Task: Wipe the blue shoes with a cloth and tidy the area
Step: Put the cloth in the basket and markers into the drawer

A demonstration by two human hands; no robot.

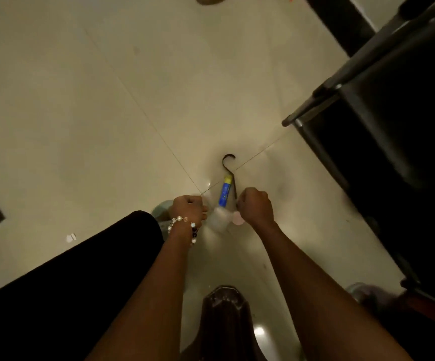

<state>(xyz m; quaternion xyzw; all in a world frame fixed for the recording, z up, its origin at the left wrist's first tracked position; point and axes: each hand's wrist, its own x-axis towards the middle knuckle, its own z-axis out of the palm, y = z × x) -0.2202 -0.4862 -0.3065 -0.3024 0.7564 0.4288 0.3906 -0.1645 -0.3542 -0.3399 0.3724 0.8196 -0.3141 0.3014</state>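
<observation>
1. My left hand point(189, 208), low in the middle of the frame with a beaded bracelet point(183, 226) at the wrist, has its fingers curled on one edge of a pale, blurred cloth point(217, 217).
2. My right hand point(255, 207), just right of it, is fisted — it seems to hold the cloth's other edge, so the fabric is bunched between my two fists, perhaps being wrung or folded.
3. Just above my knuckles a blue and yellow tube point(224, 192) lies on the pale tiled floor point(107, 100), touching a dark hook-ended hanger point(230, 173).
4. The blue shoes — a pale bluish shape point(163, 207) peeks out beside my left wrist, possibly one of them, though I cannot tell. Nothing more of them shows.
5. A dark rack point(367, 100) fills the right side; a small white scrap point(71, 237) sits at lower left.
6. Risks, as I judge them: the cloth, slack between my fists, could slip to the floor; a careless sweep might knock the tube or snag the hanger; the dim light could hide missed dirt.
</observation>
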